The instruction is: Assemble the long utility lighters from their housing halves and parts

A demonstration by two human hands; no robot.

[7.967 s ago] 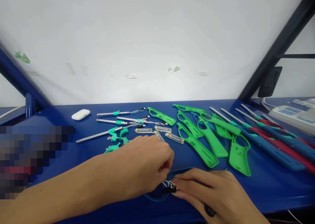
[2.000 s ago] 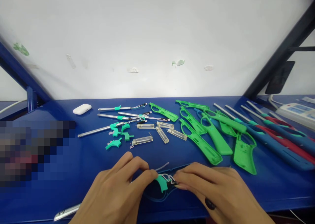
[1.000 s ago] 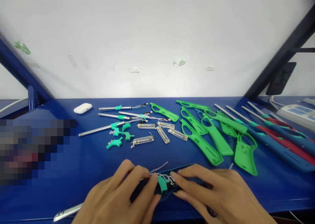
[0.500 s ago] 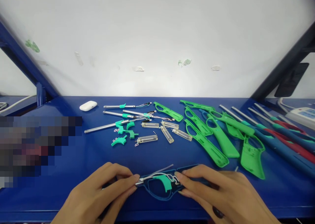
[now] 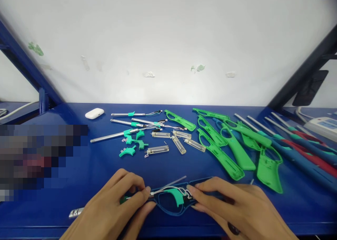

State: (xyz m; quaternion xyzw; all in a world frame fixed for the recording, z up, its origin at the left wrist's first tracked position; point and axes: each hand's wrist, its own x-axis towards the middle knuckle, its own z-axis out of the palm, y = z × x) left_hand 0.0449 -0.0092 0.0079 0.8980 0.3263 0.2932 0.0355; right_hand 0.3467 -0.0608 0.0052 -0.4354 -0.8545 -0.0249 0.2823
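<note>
Near the table's front edge lies an open blue lighter shell [image 5: 172,213], held between both my hands. My left hand [image 5: 119,199] pinches its narrow front end, thumb and forefinger closed beside a metal tube. That tube's perforated tip [image 5: 76,212] shows left of the hand. My right hand [image 5: 231,205] is closed on the handle end, fingertips pressing by the white wires [image 5: 188,191]. Between the hands, a teal trigger [image 5: 178,196] sits in the shell by the finger loop. A thin clear tube [image 5: 181,179] sticks up past the shell's edge. My palms hide both shell ends.
Beyond my hands lie several metal tubes with wires [image 5: 113,136], teal triggers [image 5: 128,151] and clear fuel tanks [image 5: 158,149]. Green shell halves [image 5: 223,159] spread to the right, beside long blue and red lighters [image 5: 297,152]. A white case [image 5: 94,113] rests at the back left.
My left hand has shifted slightly right along the shell's front end, its fingers drawn in tighter. The metal tube's tip now shows at its left. My right hand stays in place.
</note>
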